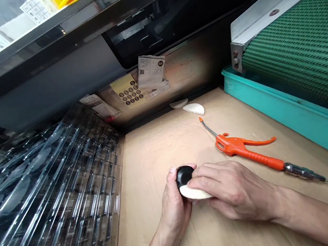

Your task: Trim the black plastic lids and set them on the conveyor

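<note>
Left hand grips round black part above brown worktop, likely to steady it. Right hand pinches cream pad against part's near edge, apparently for control. Orange air gun lies alongside, seemingly for easy reach. 2 more pale pads rest near back panel; clear trays stack left, green conveyor belt right.

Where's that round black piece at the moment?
In the head view, the black piece is below centre, slightly right, held in the left hand; the white pad in the right hand overlaps its lower edge.
</note>
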### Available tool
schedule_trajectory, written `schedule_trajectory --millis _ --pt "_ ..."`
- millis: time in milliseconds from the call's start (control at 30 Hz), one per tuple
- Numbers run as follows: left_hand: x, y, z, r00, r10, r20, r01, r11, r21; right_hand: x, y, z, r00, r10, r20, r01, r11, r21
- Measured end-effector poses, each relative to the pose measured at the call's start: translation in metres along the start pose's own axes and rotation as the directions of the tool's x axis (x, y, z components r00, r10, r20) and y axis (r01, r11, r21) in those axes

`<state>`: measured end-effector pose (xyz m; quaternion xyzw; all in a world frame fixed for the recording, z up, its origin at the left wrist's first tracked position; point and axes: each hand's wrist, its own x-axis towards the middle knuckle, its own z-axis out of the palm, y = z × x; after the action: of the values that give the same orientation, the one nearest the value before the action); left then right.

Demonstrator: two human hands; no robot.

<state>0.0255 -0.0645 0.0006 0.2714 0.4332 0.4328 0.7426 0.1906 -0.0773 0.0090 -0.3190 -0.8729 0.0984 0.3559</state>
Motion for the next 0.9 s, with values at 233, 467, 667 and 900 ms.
schedule_trajectory --millis 233,467,667,900 --pt "0.0022 -0.0032 -0.0014 0.999 -0.042 0.027 0.043 0.999 -0.028 0.0004 0.0035 -0.0027 0.996 0.069 -0.049 -0.071 0.997 -0.037" --pt "0.002 -0.0014 0.0004 0.999 -0.029 0.045 0.029 1.0 -0.011 -0.0006 0.0072 -0.0022 0.984 0.166 -0.064 -0.164 0.986 0.034" --pt "0.0011 0.001 0.0044 0.998 -0.037 -0.041 0.035 0.999 -0.042 0.001 0.0012 -0.0035 0.996 0.088 0.011 -0.088 0.996 0.004" --pt "0.004 -0.001 -0.0019 0.998 -0.03 0.063 0.032 0.999 -0.019 -0.0006 0.0075 -0.0026 0.978 0.196 -0.07 -0.198 0.98 -0.02"
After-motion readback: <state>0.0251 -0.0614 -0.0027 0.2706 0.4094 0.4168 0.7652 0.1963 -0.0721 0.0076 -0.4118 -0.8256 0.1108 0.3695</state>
